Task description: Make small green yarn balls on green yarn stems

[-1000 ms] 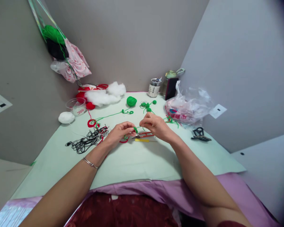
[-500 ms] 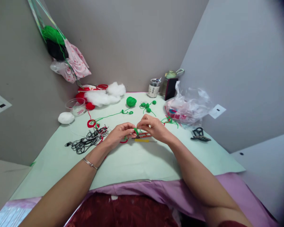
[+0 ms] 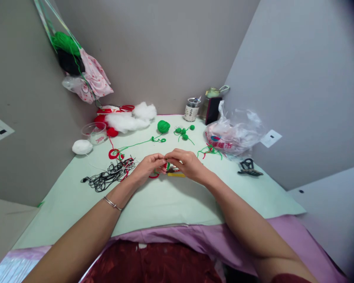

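Note:
My left hand [image 3: 147, 167] and my right hand [image 3: 185, 163] meet at the middle of the pale green table [image 3: 171, 196], fingertips touching. Both pinch a small green yarn piece [image 3: 167, 165], mostly hidden between the fingers. Under the hands lie red-handled snips [image 3: 174, 170] and a yellow-handled hook [image 3: 177, 175]. A red yarn loop [image 3: 153, 175] peeks out below my left hand. A silver bracelet circles my left wrist.
A black cord tangle [image 3: 109, 175] lies left of my hands. Behind are a green yarn ball [image 3: 163, 126], small green pieces [image 3: 183, 133], white stuffing [image 3: 129, 118], a clear tub [image 3: 94, 132], a jar [image 3: 192, 109], a plastic bag [image 3: 234, 131] and a black clip [image 3: 248, 167].
My right hand has moved left and down until its fingertips meet my left hand's. The green piece is now more hidden between the fingers.

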`<action>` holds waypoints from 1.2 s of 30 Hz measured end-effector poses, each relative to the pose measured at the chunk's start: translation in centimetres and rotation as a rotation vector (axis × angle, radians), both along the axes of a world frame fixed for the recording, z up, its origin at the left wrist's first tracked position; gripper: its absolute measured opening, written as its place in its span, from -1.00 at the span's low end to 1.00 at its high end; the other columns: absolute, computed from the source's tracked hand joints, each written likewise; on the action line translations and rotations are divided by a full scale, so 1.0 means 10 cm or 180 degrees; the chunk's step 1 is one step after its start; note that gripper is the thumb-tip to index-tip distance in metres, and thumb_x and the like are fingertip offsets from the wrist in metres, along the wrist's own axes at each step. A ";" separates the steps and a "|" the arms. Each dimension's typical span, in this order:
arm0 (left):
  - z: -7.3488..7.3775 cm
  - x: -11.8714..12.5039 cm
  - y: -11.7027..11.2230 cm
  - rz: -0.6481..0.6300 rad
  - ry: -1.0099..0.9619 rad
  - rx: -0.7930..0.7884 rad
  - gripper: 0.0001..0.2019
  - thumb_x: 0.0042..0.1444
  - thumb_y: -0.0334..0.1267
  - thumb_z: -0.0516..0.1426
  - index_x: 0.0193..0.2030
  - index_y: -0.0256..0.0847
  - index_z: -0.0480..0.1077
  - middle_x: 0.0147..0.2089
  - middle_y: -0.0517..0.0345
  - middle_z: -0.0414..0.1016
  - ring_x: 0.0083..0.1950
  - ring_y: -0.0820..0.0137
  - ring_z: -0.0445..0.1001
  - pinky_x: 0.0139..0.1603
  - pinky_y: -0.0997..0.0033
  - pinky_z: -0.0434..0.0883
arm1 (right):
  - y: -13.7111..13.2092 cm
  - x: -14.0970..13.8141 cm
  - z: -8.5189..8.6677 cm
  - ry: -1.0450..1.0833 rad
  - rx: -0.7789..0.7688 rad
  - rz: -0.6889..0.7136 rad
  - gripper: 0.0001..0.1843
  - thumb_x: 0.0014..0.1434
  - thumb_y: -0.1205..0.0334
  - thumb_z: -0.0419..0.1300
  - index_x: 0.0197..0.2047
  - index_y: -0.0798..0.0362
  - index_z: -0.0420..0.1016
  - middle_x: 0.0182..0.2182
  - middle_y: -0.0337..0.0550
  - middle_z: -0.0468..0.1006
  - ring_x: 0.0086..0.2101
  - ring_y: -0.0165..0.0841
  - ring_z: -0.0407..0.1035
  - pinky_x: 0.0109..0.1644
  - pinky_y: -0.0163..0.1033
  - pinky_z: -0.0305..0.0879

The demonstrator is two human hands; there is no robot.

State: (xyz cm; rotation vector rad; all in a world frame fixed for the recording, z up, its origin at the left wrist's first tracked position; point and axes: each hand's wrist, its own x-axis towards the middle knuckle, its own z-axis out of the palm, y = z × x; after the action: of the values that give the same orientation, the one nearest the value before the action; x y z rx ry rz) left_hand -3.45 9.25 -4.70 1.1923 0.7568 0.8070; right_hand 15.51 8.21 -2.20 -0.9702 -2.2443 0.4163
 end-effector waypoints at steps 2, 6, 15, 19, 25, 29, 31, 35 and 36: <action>-0.01 0.00 0.00 -0.0050 0.0059 0.0046 -0.72 0.00 -0.12 0.27 -0.27 -0.29 0.41 -0.41 0.16 0.45 -0.43 0.49 0.44 -0.31 0.49 0.38 | -0.01 -0.01 0.01 -0.0010 0.0042 -0.0039 -0.80 0.29 0.29 0.08 -0.18 0.01 0.54 -0.29 -0.13 0.53 -0.33 -0.40 0.39 -0.21 -0.31 0.25; -0.02 0.01 0.00 -0.0014 0.0122 0.0037 -0.73 -0.01 -0.12 0.27 -0.32 -0.28 0.39 -0.43 0.18 0.44 -0.44 0.49 0.43 -0.31 0.47 0.38 | -0.05 -0.03 0.09 0.0849 -0.0518 -0.0011 -0.83 0.26 0.16 0.12 -0.27 0.04 0.48 -0.27 -0.12 0.50 -0.37 -0.42 0.37 -0.30 -0.31 0.28; -0.02 -0.01 0.01 0.0084 0.0191 0.0102 -0.74 -0.01 -0.14 0.27 -0.26 -0.24 0.39 -0.42 0.24 0.41 -0.47 0.52 0.39 -0.35 0.50 0.37 | -0.02 0.07 0.24 0.2711 -0.1842 0.0211 -0.72 0.17 -0.01 0.22 -0.26 0.03 0.32 -0.64 -0.41 0.25 -0.64 -0.53 0.10 -0.54 -0.38 0.07; 0.00 -0.02 0.01 0.0147 0.0141 0.0140 -0.72 -0.02 -0.13 0.29 -0.21 -0.22 0.42 -0.41 0.25 0.41 -0.46 0.54 0.38 -0.37 0.53 0.33 | 0.03 0.15 0.25 0.2107 -0.1323 -0.0079 -0.74 0.18 0.02 0.22 -0.30 0.06 0.44 -0.53 -0.28 0.36 -0.54 -0.49 0.14 -0.49 -0.34 0.07; -0.02 -0.04 0.02 0.0215 0.0023 0.0203 -0.74 0.01 -0.14 0.28 -0.21 -0.20 0.42 -0.40 0.27 0.39 -0.43 0.56 0.37 -0.33 0.54 0.33 | 0.03 0.17 0.20 0.0597 -0.0139 -0.0218 -0.86 0.24 0.26 0.17 -0.32 0.03 0.54 -0.36 -0.17 0.39 -0.33 -0.39 0.28 -0.27 -0.28 0.18; 0.00 -0.04 0.01 0.0238 0.0024 0.0261 -0.74 0.02 -0.14 0.28 -0.21 -0.20 0.42 -0.40 0.26 0.38 -0.42 0.56 0.36 -0.33 0.54 0.33 | 0.05 0.19 0.14 0.0123 0.0076 -0.0252 -0.84 0.24 0.37 0.13 -0.30 0.03 0.54 -0.33 -0.18 0.38 -0.35 -0.42 0.28 -0.25 -0.29 0.18; 0.01 -0.04 0.01 0.0217 0.0017 0.0298 -0.74 0.02 -0.13 0.27 -0.20 -0.21 0.42 -0.39 0.25 0.38 -0.42 0.55 0.36 -0.33 0.54 0.33 | 0.06 0.20 0.12 0.0018 0.0122 -0.0284 -0.84 0.24 0.39 0.13 -0.29 0.02 0.53 -0.33 -0.18 0.38 -0.33 -0.41 0.29 -0.24 -0.30 0.18; 0.01 -0.05 0.01 0.0203 -0.0026 0.0308 -0.73 0.02 -0.11 0.27 -0.21 -0.21 0.42 -0.40 0.25 0.36 -0.42 0.55 0.36 -0.34 0.54 0.32 | 0.06 0.22 0.12 -0.0018 0.0105 -0.0307 -0.84 0.24 0.39 0.13 -0.29 0.02 0.53 -0.34 -0.20 0.35 -0.34 -0.42 0.28 -0.25 -0.32 0.17; 0.01 -0.05 0.01 0.0194 -0.0032 0.0306 -0.74 0.02 -0.11 0.27 -0.21 -0.21 0.42 -0.40 0.25 0.36 -0.42 0.55 0.35 -0.34 0.54 0.32 | 0.06 0.21 0.13 -0.0013 0.0104 -0.0298 -0.83 0.24 0.39 0.12 -0.29 0.03 0.53 -0.34 -0.20 0.36 -0.34 -0.42 0.28 -0.25 -0.32 0.17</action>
State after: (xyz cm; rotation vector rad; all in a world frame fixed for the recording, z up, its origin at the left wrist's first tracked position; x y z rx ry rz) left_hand -3.93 9.36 -4.58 1.2548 0.7560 0.9079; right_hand 17.65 8.81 -0.93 -1.0550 -2.1927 0.3355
